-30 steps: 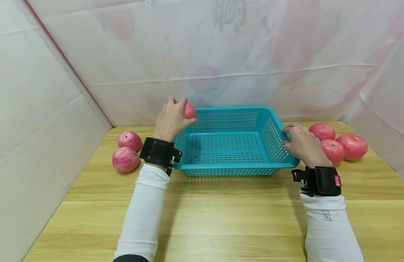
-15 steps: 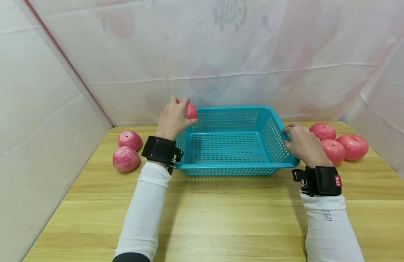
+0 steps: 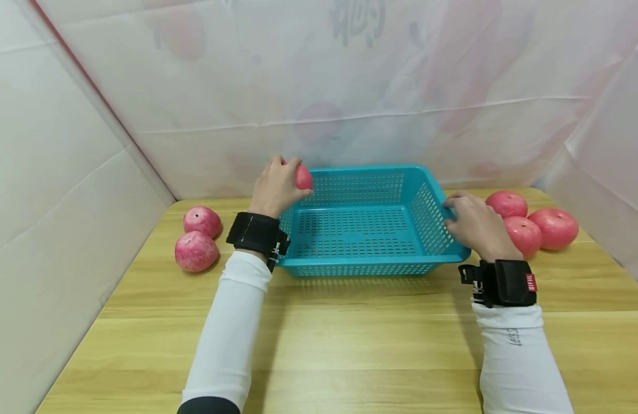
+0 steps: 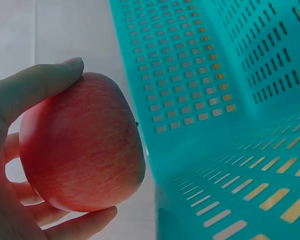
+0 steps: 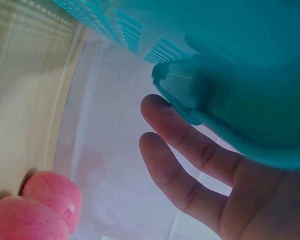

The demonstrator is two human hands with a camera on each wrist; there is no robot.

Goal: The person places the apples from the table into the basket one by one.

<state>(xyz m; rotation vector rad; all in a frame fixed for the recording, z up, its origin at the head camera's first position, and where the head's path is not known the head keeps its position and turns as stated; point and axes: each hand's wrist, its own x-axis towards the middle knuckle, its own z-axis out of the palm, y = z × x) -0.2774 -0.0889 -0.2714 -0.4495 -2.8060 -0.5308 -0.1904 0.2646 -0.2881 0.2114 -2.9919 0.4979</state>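
My left hand (image 3: 276,187) grips a red apple (image 4: 87,145), thumb on one side and fingers on the other. The apple is level with the left rim of a teal plastic basket (image 3: 371,261) and close beside its outer wall in the left wrist view. At the opposite end, my right hand (image 3: 476,223) holds the basket's right rim. Two fingers (image 5: 177,165) show under the rim's outer side in the right wrist view, while the thumb reaches over the inner side in the head view.
Two mottled pink apples, a front one (image 3: 196,251) and a back one (image 3: 202,221), lie left of the basket on the wooden table (image 3: 350,345). Three apples (image 3: 554,228) cluster at the right, close to my right hand. A pale printed cloth (image 3: 236,86) hangs behind.
My left hand has shifted slightly to the right with the apple, still at the basket's left rim. My right hand keeps its hold on the right rim.
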